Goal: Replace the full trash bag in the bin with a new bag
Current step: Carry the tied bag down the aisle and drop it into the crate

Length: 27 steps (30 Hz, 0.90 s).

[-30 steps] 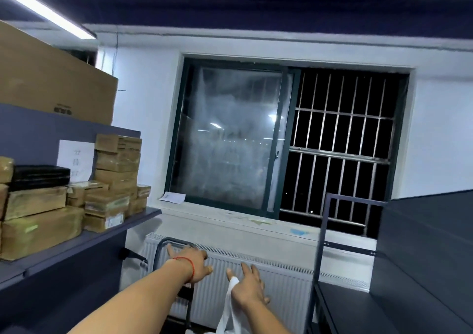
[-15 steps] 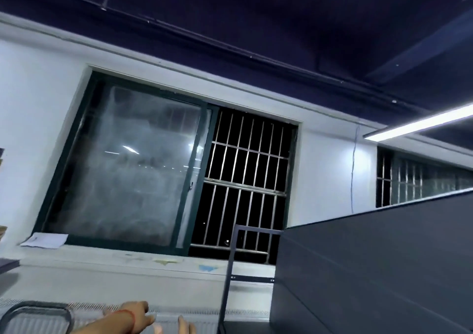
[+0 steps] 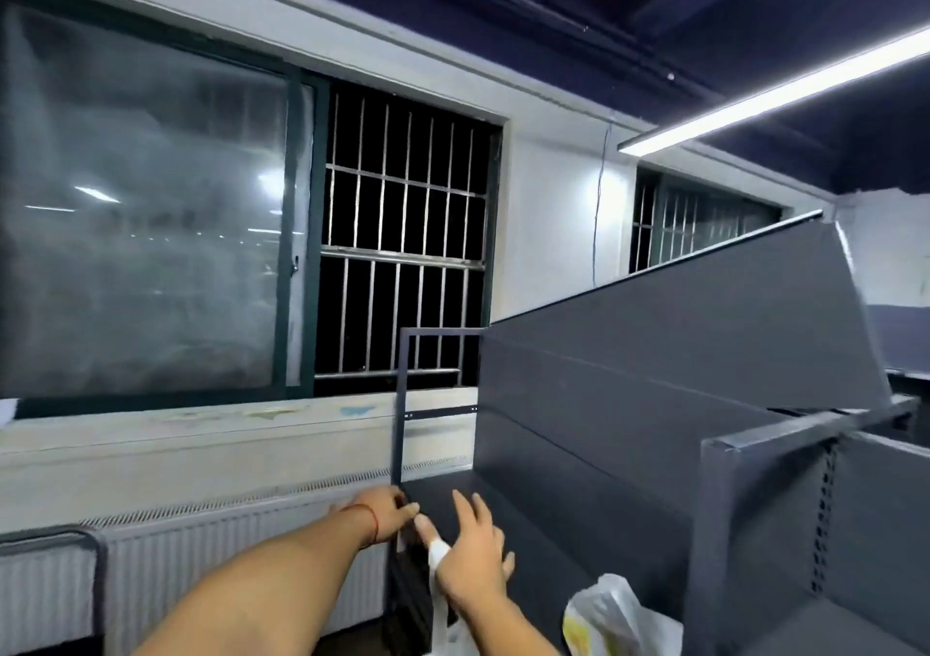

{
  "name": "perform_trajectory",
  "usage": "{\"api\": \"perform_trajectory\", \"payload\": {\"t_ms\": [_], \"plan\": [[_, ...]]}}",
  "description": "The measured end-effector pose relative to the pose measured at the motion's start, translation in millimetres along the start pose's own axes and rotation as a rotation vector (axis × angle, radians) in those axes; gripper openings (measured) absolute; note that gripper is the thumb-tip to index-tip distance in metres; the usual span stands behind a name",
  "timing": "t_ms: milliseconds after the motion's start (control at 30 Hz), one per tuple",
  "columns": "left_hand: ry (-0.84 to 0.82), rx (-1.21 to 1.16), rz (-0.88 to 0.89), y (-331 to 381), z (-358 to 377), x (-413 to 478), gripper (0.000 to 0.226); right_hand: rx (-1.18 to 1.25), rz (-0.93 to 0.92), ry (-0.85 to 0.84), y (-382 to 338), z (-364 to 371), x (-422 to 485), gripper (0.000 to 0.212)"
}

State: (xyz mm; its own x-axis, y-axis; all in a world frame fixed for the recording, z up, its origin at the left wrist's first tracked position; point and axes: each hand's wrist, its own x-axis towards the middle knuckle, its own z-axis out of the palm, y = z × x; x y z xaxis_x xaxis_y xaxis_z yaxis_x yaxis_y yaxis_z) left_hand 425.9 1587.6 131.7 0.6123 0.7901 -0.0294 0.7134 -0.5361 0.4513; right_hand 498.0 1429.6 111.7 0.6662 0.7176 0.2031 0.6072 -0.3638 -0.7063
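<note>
We see our left hand (image 3: 381, 513) and right hand (image 3: 475, 552) close together at the grey shelf's (image 3: 578, 454) near-left post. A white bag strip (image 3: 439, 552) drapes over our right thumb, and a crumpled plastic bag (image 3: 599, 610) lies near right.

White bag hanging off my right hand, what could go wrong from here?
The white bag hangs over your right hand right beside the metal post; it could snag or tear there. The other bag sits loosely on the shelf and might slump off. The bin is out of view.
</note>
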Motion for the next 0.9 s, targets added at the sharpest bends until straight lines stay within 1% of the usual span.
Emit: {"api": "perform_trajectory", "payload": {"t_ms": [100, 200, 300, 467, 600, 667, 767, 900], "plan": [[-0.019, 0.04, 0.032, -12.4, -2.6, -12.2, 0.059, -0.006, 0.025, 0.043, -9.5, -8.2, -12.4, 0.074], [-0.026, 0.085, 0.077, -26.7, -9.4, -20.9, 0.065, 0.0, 0.053, 0.098, -11.5, -10.7, -11.8, 0.069], [-0.002, 0.106, 0.117, -39.2, -19.9, -30.2, 0.064, 0.021, 0.087, 0.142, -14.3, -14.1, -16.0, 0.066], [0.031, 0.144, 0.2, -42.8, -31.0, -43.2, 0.061, 0.06, 0.13, 0.192, -23.0, -11.2, -29.9, 0.068], [0.0, 0.156, 0.313, -18.6, -23.6, -52.9, 0.059, 0.102, 0.164, 0.259, -22.2, -22.1, -55.5, 0.063], [-0.023, 0.159, 0.384, 0.7, -15.8, -58.6, 0.058, 0.096, 0.192, 0.295, -18.1, -28.8, -70.6, 0.065], [-0.084, 0.164, 0.494, 38.9, 3.0, -73.5, 0.056, 0.047, 0.302, 0.385, -9.8, -44.4, -96.3, 0.074], [-0.124, 0.145, 0.633, 89.5, 27.2, -104.2, 0.051, 0.002, 0.367, 0.479, 4.4, -73.0, -128.9, 0.076]]}}
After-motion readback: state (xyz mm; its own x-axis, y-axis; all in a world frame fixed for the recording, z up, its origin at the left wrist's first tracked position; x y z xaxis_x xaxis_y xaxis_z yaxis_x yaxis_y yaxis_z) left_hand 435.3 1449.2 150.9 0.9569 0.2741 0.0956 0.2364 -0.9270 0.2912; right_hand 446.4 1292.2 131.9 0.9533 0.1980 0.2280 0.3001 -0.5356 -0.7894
